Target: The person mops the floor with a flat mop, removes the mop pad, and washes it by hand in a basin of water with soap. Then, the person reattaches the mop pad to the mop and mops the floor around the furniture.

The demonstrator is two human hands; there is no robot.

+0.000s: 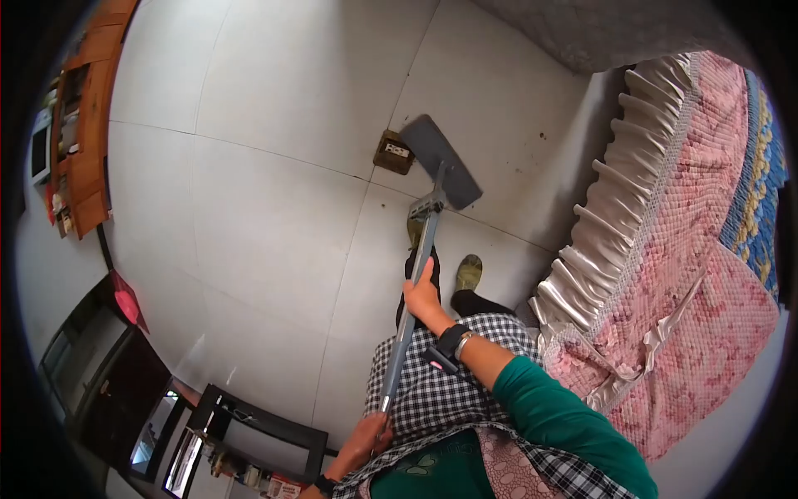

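A flat grey mop head (428, 145) lies on the pale tiled floor (274, 216), tilted diagonally, and its grey handle (401, 345) runs back toward my body. My right hand (424, 297) is wrapped round the middle of the handle. Lower down, my left hand (366, 438) grips the handle near its top end. Beside the mop head's left edge sits a small brown square object (393, 153) with a pale centre. One green shoe (468, 273) shows right of the handle; the other is partly hidden behind it.
A bed with a pink quilted cover (698, 191) and ruffled edge stands at the right. Grey fabric (615, 33) hangs at the top right. A wooden cabinet (96, 125) is at the left, and a black-framed table (283, 431) at the lower left. Dark specks mark the floor.
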